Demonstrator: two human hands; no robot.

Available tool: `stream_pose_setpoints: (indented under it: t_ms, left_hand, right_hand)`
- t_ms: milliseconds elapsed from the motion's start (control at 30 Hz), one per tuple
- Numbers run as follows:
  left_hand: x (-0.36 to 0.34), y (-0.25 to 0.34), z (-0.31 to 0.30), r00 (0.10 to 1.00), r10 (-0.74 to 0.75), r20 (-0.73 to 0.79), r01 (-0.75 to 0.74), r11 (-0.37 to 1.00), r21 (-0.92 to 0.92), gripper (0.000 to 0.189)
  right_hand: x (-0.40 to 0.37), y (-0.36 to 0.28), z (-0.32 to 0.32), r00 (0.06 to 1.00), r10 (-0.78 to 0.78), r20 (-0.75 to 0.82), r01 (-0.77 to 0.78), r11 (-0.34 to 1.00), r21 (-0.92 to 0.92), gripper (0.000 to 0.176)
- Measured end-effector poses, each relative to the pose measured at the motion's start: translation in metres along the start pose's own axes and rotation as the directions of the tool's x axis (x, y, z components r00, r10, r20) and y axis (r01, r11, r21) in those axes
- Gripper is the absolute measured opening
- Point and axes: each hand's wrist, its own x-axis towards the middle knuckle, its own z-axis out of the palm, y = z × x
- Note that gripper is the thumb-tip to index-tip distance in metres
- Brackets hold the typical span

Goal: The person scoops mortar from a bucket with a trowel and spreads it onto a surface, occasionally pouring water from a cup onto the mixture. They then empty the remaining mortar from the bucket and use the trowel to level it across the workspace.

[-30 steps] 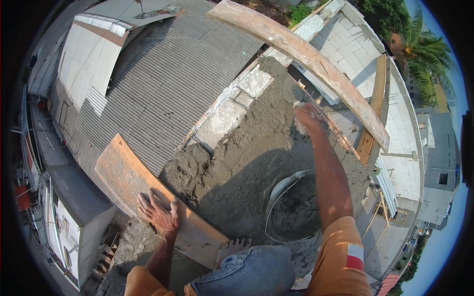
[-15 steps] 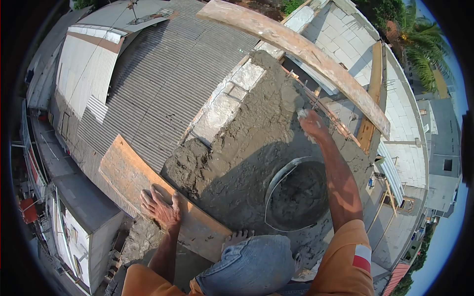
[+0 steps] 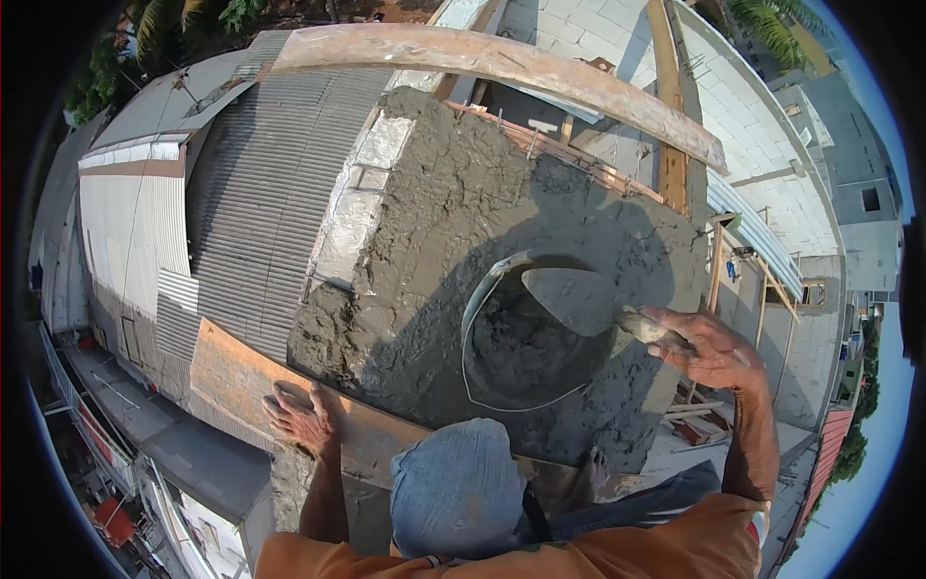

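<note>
My right hand [image 3: 709,349] is closed around the handle of a trowel [image 3: 572,301]. The trowel's grey, mortar-smeared blade lies over the right side of a bucket [image 3: 469,323] that has dark wet mortar [image 3: 521,352] inside and a thin wire handle along its near side. Fingers spread, my left hand [image 3: 302,421] rests on a long wooden board [image 3: 236,372] set on edge beside the fresh mortar. Around the bucket, wet grey concrete [image 3: 434,193] covers the slab, rough at the far end and smoother to the right.
Corrugated roofing [image 3: 260,183] lies to the left, beyond a pale block edge [image 3: 352,227]. A long plank [image 3: 502,58] spans the far side. Steel bars and a wooden form strip [image 3: 569,159] line the far right edge, with a drop beyond. My bare foot [image 3: 596,471] is near the bucket.
My right hand has come back from the far edge of the concrete toward me, and the trowel now shows over the bucket. The view has shifted; my left hand stays on the board.
</note>
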Motion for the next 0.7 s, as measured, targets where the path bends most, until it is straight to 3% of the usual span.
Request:
stream_pose_setpoints:
  t_ms: [33, 67, 133, 200, 267, 333, 367, 433, 500, 600, 700]
  left_hand:
    - [0.001, 0.000, 0.002, 1.000, -0.004, -0.010, 0.004, 1.000, -0.014, 0.086]
    - [0.001, 0.001, 0.001, 0.999, 0.038, -0.010, -0.038, 0.999, -0.028, 0.086]
    - [-0.002, 0.010, -0.010, 0.999, -0.007, 0.040, 0.010, 0.998, -0.067, 0.085]
    - [-0.002, 0.009, -0.007, 0.998, -0.036, 0.046, 0.037, 0.999, -0.034, 0.086]
    - [0.009, -0.010, 0.001, 0.991, -0.005, 0.131, 0.006, 1.000, -0.005, 0.087]
    - [0.026, -0.034, -0.024, 0.933, 0.128, 0.336, -0.042, 0.967, -0.250, 0.088]
    - [0.039, -0.060, -0.027, 0.873, 0.240, 0.424, 0.048, 0.825, -0.564, 0.088]
    - [0.082, -0.104, -0.040, 0.843, 0.381, 0.380, 0.147, 0.516, -0.844, 0.089]
    - [0.090, -0.086, -0.073, 0.865, 0.408, 0.291, 0.105, 0.420, -0.901, 0.089]
    - [0.061, -0.021, -0.147, 0.849, 0.257, 0.462, 0.159, 0.709, -0.687, 0.086]
    - [0.017, 0.032, -0.208, 0.780, 0.210, 0.590, 0.215, 0.794, -0.568, 0.083]
  right_hand:
    - [-0.010, 0.010, 0.009, 0.996, -0.081, 0.027, 0.082, 0.995, -0.060, 0.052]
    - [-0.011, 0.014, 0.021, 0.995, -0.024, 0.098, 0.033, 0.995, -0.091, 0.054]
    - [0.000, 0.033, 0.060, 0.992, 0.003, 0.127, -0.018, 0.993, 0.116, 0.054]
    - [-0.001, 0.046, 0.083, 0.991, -0.075, -0.114, 0.070, 0.996, -0.046, 0.055]
    - [-0.017, 0.056, 0.077, 0.981, 0.060, -0.183, -0.058, 0.998, 0.015, 0.055]
    - [-0.056, 0.069, 0.064, 0.962, 0.105, -0.253, -0.093, 0.994, 0.056, 0.055]
    - [-0.085, 0.079, 0.056, 0.950, 0.105, -0.295, -0.085, 0.993, 0.081, 0.054]
    - [-0.144, 0.099, 0.052, 0.924, 0.231, -0.303, -0.186, 0.968, 0.172, 0.054]
    - [-0.198, 0.121, 0.065, 0.879, 0.343, -0.331, -0.258, 0.927, 0.273, 0.053]
    - [-0.283, 0.138, 0.107, 0.786, 0.439, -0.436, -0.319, 0.891, 0.321, 0.049]
    - [-0.360, 0.115, 0.130, 0.739, 0.545, -0.397, -0.370, 0.820, 0.437, 0.048]
